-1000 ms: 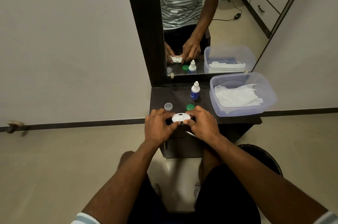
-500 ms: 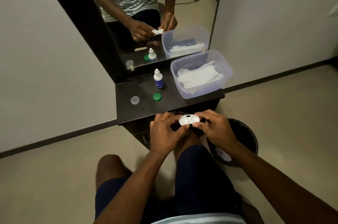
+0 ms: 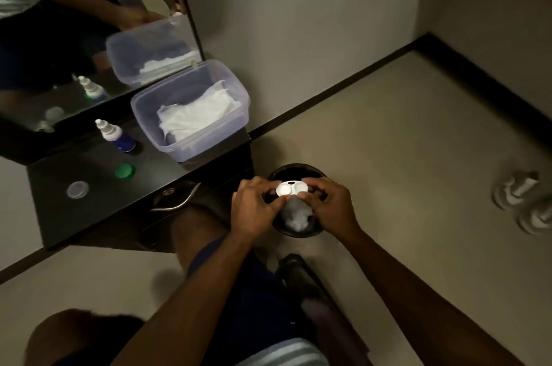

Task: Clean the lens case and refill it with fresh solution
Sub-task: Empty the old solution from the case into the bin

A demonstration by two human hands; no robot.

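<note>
A: You pinch the white, double-well plastic lens case (image 3: 290, 189) from both ends: your left hand (image 3: 254, 212) has its fingertips curled on the left well, your right hand (image 3: 330, 207) on the right one. Both wells face up, uncapped.

B: And the case hangs where?

A: Directly above the round black waste bin (image 3: 316, 230) on the floor, over a crumpled white wad (image 3: 295, 216) lying inside. My guess is you're about to tip out the old solution.

B: So what could go wrong?

A: The hold is fingertips only on a small, probably wet piece of plastic. Tip it sharply and it may slip and land in the bin, dirtying what you mean to clean. Tilt sideways and liquid may run onto your fingers or your knee, just beside the bin.

B: Anything further out?

A: The round green cap (image 3: 125, 171) and the clear round cap (image 3: 77, 189) sit loose on the black dresser top (image 3: 98, 210), well apart from you. The small white-and-blue solution bottle (image 3: 115, 136) stands just beside the translucent plastic tub (image 3: 239, 91) holding white tissues (image 3: 197, 115). Reaching back blind could knock the bottle over.
</note>
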